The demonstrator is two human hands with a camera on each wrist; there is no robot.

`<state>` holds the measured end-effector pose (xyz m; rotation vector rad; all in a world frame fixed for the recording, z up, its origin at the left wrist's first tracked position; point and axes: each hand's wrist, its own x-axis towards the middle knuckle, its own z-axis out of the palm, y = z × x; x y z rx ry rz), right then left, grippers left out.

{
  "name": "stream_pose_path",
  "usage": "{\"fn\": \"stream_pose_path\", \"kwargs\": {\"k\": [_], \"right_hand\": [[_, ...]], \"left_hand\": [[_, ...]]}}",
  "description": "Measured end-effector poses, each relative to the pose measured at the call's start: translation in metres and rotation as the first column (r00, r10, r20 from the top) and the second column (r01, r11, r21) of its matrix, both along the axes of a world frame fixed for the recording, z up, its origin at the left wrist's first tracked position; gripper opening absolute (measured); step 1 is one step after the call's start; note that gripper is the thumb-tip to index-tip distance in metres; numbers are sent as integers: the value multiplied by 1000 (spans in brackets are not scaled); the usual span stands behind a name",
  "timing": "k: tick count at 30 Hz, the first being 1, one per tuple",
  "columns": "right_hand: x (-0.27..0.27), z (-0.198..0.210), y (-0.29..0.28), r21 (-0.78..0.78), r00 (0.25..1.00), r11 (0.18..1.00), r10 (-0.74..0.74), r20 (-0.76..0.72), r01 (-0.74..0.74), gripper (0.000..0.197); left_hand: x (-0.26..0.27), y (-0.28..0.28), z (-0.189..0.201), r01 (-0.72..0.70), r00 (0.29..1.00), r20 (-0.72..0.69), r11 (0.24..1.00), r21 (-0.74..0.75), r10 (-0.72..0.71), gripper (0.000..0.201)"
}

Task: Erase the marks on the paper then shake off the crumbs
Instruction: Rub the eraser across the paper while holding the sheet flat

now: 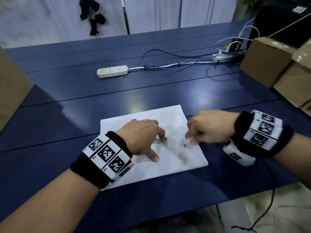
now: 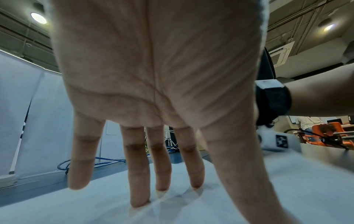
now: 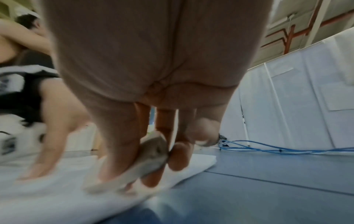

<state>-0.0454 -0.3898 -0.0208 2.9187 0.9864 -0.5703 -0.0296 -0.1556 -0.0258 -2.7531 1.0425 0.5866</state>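
Observation:
A white sheet of paper (image 1: 170,118) lies on the blue table (image 1: 117,91) near its front edge. My left hand (image 1: 144,137) presses down on the paper (image 2: 95,204) with straight, spread fingers (image 2: 139,189). My right hand (image 1: 207,128) pinches a whitish, dirt-greyed eraser (image 1: 188,141) between thumb and fingers, its tip on the right part of the sheet. In the right wrist view the eraser (image 3: 153,153) is blurred by motion and touches the paper (image 3: 57,194). A faint grey smudge (image 1: 182,153) shows on the paper below the eraser.
A white power strip (image 1: 112,71) and blue and white cables (image 1: 176,62) lie across the far part of the table. Cardboard boxes (image 1: 276,64) stand at the right, another box (image 1: 11,91) at the left edge. A black cord (image 1: 269,190) hangs off the front right.

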Motion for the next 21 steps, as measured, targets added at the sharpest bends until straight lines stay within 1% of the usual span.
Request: {"fn": "stream_pose_path", "kwargs": {"k": [1,3,5,6,7,8,9,10,11,12,14,17,19,21], "right_hand": [[7,0,3,6,999,999,-32,24,32,27],[16,1,7,10,995,999,-47,89,47,30],[11,-1,5,-44,986,998,-36,163,44,35],[4,-2,4,-71,983,997,-16,181,29,32],[-3,-3,2,-73,988,997,25,150,-14,26],[-12,-1,1,-25,996,998,64,59,-63,20],[-19,1,0,29,994,996,81,-69,-80,18],[-25,3,0,66,980,995,84,-180,-73,19],[-27,2,0,78,969,995,73,-236,-56,20],[-25,2,-2,85,975,996,53,-216,-35,21],[-14,3,-4,130,997,991,-9,-82,20,21],[4,3,1,167,991,981,-115,72,102,22],[9,-2,5,111,985,988,-123,119,110,24],[-1,-4,8,6,991,999,-55,122,54,25]], "left_hand": [[0,0,0,3,1000,3,1000,4,-3,58],[0,0,1,5,1000,5,1000,7,-6,59],[0,0,0,4,1000,6,1000,5,-4,62],[0,0,0,1,1000,6,1000,4,-1,62],[1,0,-1,-2,1000,4,1000,2,2,61],[1,0,-1,-4,1000,3,1000,0,4,60],[1,1,-1,-3,1000,1,1000,-1,3,59],[1,0,-1,1,1000,1,1000,-2,-1,58],[1,0,-1,4,1000,2,1000,-1,-4,58],[0,0,-1,8,1000,3,1000,0,-8,58],[0,0,0,7,1000,-1,1000,7,-7,59],[0,1,1,3,1000,-4,1000,4,-3,62],[-2,0,1,-10,1000,15,1000,1,10,61],[-5,-2,0,-29,999,36,1000,7,29,60]]}}
